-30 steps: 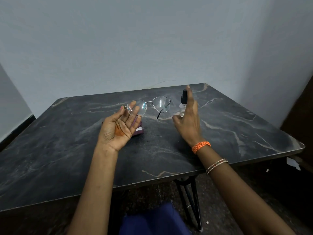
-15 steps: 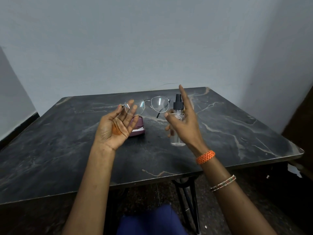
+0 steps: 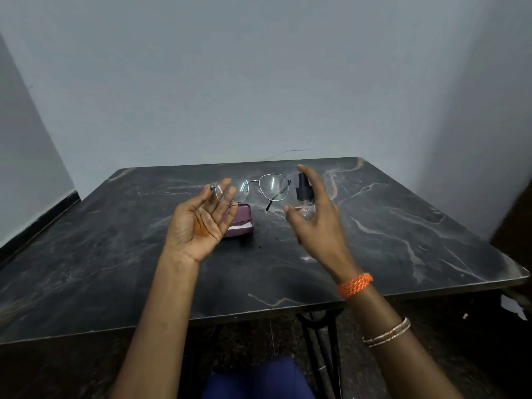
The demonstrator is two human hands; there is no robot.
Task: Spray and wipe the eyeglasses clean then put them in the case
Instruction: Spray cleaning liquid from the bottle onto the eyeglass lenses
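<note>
Thin metal-framed eyeglasses with clear lenses (image 3: 252,188) pinched at one temple hinge by left hand (image 3: 198,223), palm up, above dark marbled tabletop (image 3: 403,226); small clear spray bottle with black nozzle (image 3: 304,197) gripped in right hand (image 3: 316,223), forefinger raised, just beside the lenses; maroon glasses case (image 3: 240,224) lying behind left hand

I note both forearms bare, no sleeves in view. The left hand (image 3: 198,226) carries an orange stain at the centre of its palm. The right hand (image 3: 318,223) has a braided orange thread wristband (image 3: 354,285) at the wrist, with thin beaded gold-toned bangles (image 3: 387,332) toward five o'clock of it. Dark blue garment fabric (image 3: 256,380) shows at six o'clock.
</note>
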